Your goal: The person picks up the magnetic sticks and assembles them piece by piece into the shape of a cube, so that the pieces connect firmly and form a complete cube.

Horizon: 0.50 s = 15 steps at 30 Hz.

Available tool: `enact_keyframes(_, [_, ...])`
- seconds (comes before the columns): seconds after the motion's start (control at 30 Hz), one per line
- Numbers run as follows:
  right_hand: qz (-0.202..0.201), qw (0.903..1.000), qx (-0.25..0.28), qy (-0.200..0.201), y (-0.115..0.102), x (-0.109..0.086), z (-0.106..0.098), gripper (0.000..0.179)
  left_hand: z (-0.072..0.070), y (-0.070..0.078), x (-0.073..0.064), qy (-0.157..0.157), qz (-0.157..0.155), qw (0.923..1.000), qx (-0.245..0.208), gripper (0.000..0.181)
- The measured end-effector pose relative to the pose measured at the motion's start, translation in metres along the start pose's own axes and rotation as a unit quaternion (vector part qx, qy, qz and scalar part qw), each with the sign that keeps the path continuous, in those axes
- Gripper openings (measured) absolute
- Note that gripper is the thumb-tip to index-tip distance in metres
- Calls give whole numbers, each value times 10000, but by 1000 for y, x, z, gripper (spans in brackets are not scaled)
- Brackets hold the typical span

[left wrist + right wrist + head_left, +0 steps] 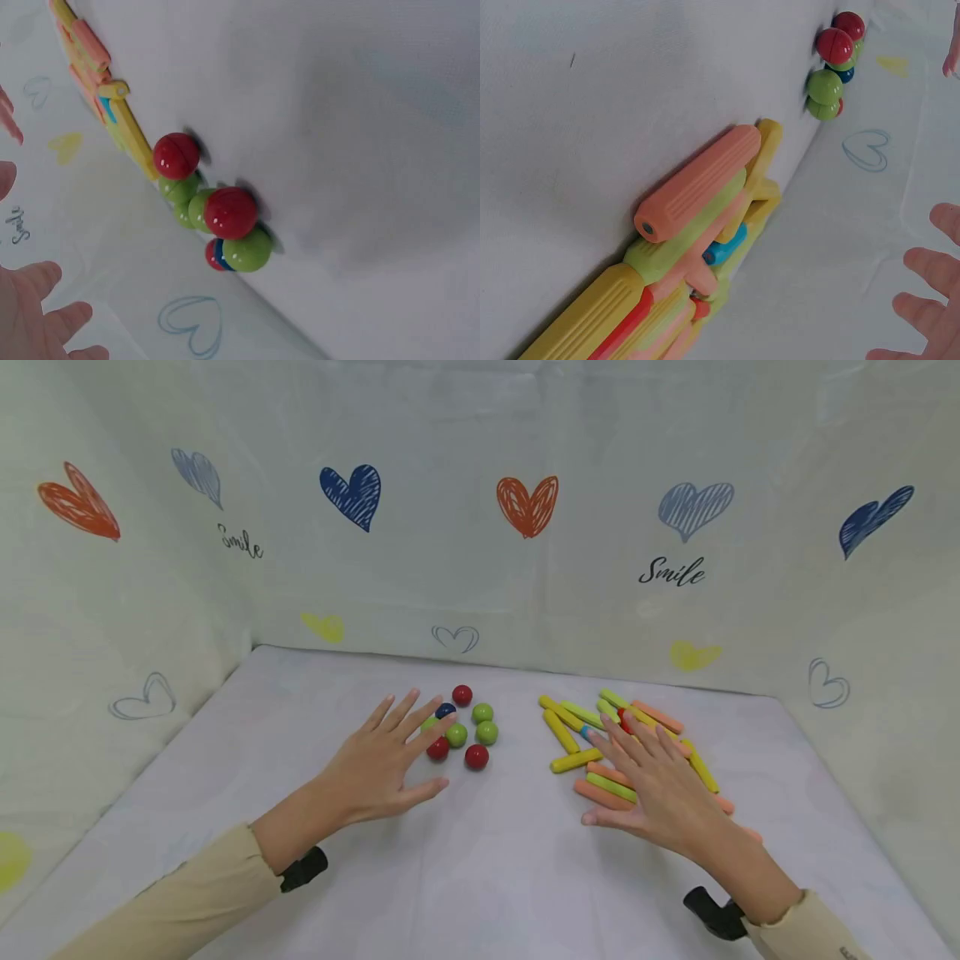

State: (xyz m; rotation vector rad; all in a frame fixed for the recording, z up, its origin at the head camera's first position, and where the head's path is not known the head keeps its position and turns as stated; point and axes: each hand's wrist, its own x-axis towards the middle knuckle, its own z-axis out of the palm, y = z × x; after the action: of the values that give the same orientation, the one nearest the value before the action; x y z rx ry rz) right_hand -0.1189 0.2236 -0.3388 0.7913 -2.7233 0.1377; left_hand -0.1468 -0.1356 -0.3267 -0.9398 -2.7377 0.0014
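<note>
My left hand (378, 768) is held over the left side of a cluster of glossy balls, fingers spread and holding nothing. Red balls (476, 757), green balls (487, 732) and a blue ball (446, 710) make up this cluster, partly hidden behind the fingers. With its fingers spread too, my right hand (663, 789) is over a pile of ridged plastic rods and grips none of them. Yellow rods (561, 732), orange rods (697, 184) and light green rods (611, 786) lie crosswise there, among a few red and blue pieces. The hand hides part of the pile.
A white cloth (480, 877) covers the table. Behind it and at the sides stand pale hangings (450, 577) printed with hearts and the word Smile. Black wrist straps (303, 868) show at both sleeves. A strip of bare cloth separates balls and rods.
</note>
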Motion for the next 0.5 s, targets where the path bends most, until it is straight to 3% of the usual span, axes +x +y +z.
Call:
enact_keyframes(0.27, [44,9998,124,115,-1,-2,5,77,-1,-2,1,16,20,10000,-5,75])
enact_keyframes(0.37, [59,9991,344,243,-1,-1,10,67,-1,-2,1,-25,16,10000,4,76])
enact_keyframes(0.5, [361,9963,784,63,-2,-2,16,55,0,-3,1,-29,33,10000,24,77])
